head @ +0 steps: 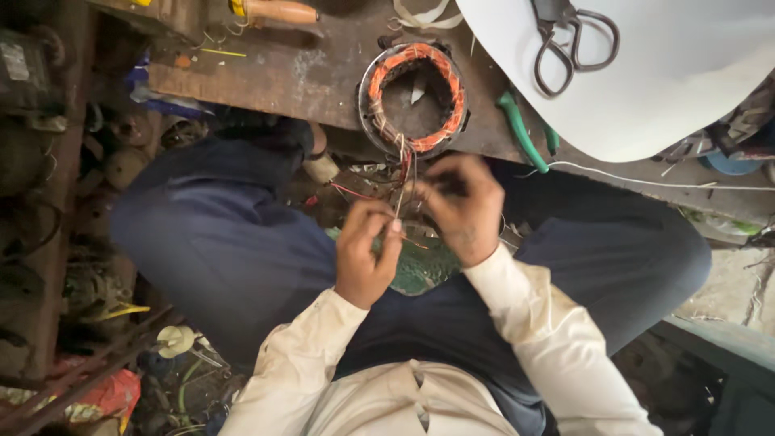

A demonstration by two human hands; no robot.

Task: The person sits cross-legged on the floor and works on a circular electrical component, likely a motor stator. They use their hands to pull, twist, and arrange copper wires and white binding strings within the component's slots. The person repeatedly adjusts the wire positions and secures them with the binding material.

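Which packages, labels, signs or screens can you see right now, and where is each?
Label: small pale rectangular plate on the dark motor body at the far left edge; its print is too blurred to make out.
Crumpled red-orange wrapper: among the floor clutter at lower left, beside a metal bar.
No signs or screens in view.

One motor stator (414,98) with orange windings, at the near edge of the counter (323,77). One pair of scissors (569,40) on one white sheet (670,89) toward the counter's far right corner. One green-handled pair of pliers (525,133) at the near edge, right of the stator. One wooden-handled tool (274,11) at the far edge. Two hands: left hand (365,250), right hand (462,206). Wire leads between them: several, too fine to count.
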